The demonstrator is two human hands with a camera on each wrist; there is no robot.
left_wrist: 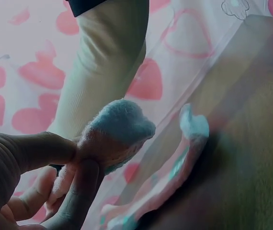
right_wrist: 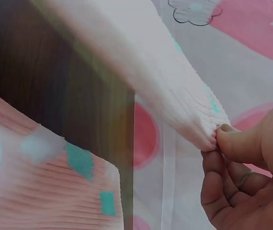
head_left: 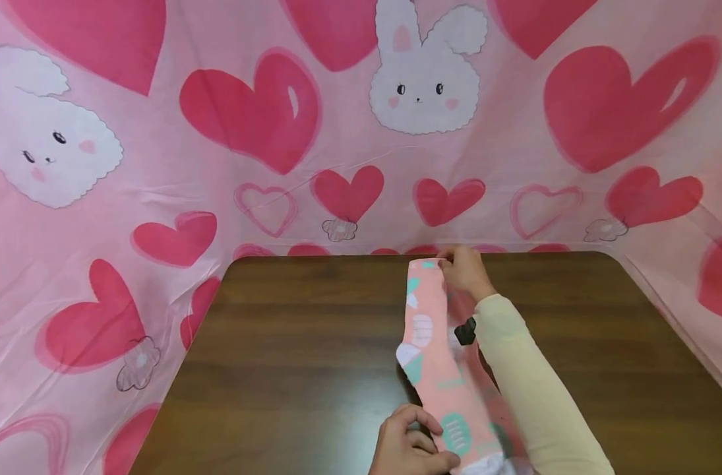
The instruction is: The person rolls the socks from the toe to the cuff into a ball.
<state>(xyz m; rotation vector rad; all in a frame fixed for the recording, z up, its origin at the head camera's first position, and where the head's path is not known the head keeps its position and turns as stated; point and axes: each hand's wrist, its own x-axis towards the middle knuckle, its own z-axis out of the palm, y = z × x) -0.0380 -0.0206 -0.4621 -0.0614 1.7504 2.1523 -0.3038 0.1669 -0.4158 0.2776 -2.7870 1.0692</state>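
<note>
A long pink sock [head_left: 432,343] with teal and white patches is stretched lengthwise above the table. Near its pale toe, my left hand [head_left: 411,442] pinches it between thumb and fingers; the left wrist view shows that toe [left_wrist: 119,122] bunched past the fingertips. At the far end my right hand [head_left: 467,270] pinches a corner of the cuff [right_wrist: 208,129]. A second sock [right_wrist: 45,167] of the same pattern lies on the table below, partly hidden in the head view by the right forearm and the held sock.
The brown wooden table [head_left: 289,356] has rounded far corners. Pink cloth [head_left: 349,145] printed with hearts and rabbits hangs behind it and along both sides. A small black object [head_left: 465,332] sits at the right wrist.
</note>
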